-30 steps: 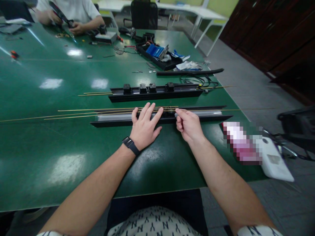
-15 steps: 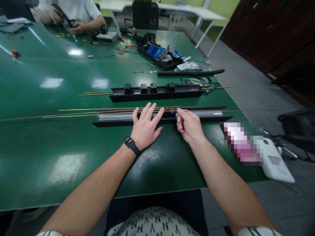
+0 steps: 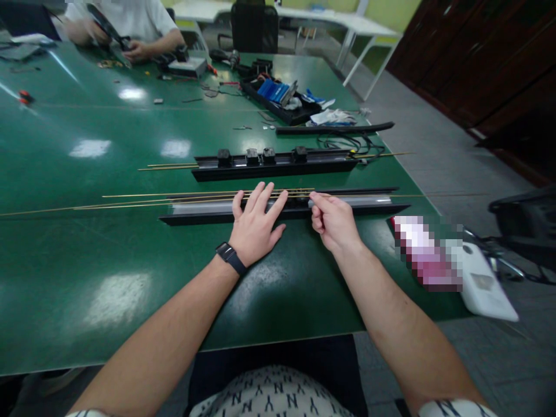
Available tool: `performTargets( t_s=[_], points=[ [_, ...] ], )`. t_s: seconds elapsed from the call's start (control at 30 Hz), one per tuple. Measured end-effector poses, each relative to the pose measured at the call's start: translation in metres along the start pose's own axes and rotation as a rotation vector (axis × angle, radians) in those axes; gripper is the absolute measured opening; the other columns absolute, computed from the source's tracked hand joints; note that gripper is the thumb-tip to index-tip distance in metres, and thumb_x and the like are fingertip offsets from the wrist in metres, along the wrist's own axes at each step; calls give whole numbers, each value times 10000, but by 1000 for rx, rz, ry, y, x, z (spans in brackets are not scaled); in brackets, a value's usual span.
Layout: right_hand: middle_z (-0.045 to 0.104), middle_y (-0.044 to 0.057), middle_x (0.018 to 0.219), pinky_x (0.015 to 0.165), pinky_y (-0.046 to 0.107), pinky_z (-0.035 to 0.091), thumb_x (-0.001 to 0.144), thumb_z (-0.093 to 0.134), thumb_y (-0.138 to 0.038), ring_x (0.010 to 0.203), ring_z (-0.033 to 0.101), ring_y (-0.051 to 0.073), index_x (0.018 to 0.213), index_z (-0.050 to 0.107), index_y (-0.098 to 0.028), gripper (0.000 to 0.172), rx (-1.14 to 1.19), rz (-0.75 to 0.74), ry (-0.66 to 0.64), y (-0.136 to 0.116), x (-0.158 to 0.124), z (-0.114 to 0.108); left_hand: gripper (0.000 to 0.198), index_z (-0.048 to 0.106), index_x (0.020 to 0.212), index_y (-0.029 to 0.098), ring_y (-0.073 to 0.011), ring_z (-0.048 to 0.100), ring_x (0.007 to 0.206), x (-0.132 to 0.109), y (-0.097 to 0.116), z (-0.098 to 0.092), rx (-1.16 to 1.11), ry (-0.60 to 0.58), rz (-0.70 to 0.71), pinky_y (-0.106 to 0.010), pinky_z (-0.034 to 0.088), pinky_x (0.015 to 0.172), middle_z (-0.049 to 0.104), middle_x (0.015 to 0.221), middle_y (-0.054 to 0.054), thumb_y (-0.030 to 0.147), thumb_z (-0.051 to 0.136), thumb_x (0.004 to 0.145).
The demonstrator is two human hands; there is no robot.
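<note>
My left hand (image 3: pixel 256 223) lies with fingers spread over several thin brass-coloured rods (image 3: pixel 130 194) and the near black rail (image 3: pixel 204 220). This rail is a long channel with a pale inner strip. Beside it on the right, my right hand (image 3: pixel 334 220) is closed in a pinch at the rail. A small greyish bit shows at its fingertips, too small to name. One thin rod passes at these fingertips and runs on to the right, past the table edge. Small dark parts in the channel between my hands are partly hidden.
Behind lies a second black rail (image 3: pixel 273 168) with several black blocks on it. Farther back are a black strip (image 3: pixel 334 128), cables, gloves (image 3: pixel 332 117) and a black tray (image 3: pixel 291 110). A white device (image 3: pixel 489 284) lies right on the green table (image 3: pixel 174 307). Another person sits opposite.
Both hands keep nearly the same place and pose on the rail and rods. The whole view has shifted very slightly.
</note>
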State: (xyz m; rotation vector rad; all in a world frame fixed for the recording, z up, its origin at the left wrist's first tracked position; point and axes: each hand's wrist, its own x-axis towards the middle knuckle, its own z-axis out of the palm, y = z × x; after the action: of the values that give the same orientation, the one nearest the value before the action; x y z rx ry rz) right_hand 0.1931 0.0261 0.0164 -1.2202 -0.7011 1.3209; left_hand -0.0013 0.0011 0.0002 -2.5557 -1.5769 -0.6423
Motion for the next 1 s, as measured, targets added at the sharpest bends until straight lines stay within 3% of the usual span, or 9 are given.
performTargets(
  t_s=[0.17,0.4,1.0],
  points=[
    [524,-74,497,271,162,218,856,802,-287,310,383,54,824,627,-173,212,-7,-7,6,1,-1,1,718,417,1621,271,-336,289,1612,0,1,-1,0,1,-1,-604,99,1279,377,1708,-157,435,647,960],
    [521,-76,507,275,164,221,802,866,-385,314,391,54,790,583,-198,340,-22,-15,20,2,0,1,711,416,1622,269,-341,293,1610,0,2,-2,-12,-5,-6,-600,98,1284,378,1709,-153,425,633,963],
    [533,-77,505,276,162,223,799,856,-334,313,392,52,823,626,-177,280,-16,-12,4,1,0,0,708,415,1623,265,-340,290,1612,0,1,-2,-3,-9,-5,-608,104,1280,373,1711,-159,429,626,967]
  ],
)
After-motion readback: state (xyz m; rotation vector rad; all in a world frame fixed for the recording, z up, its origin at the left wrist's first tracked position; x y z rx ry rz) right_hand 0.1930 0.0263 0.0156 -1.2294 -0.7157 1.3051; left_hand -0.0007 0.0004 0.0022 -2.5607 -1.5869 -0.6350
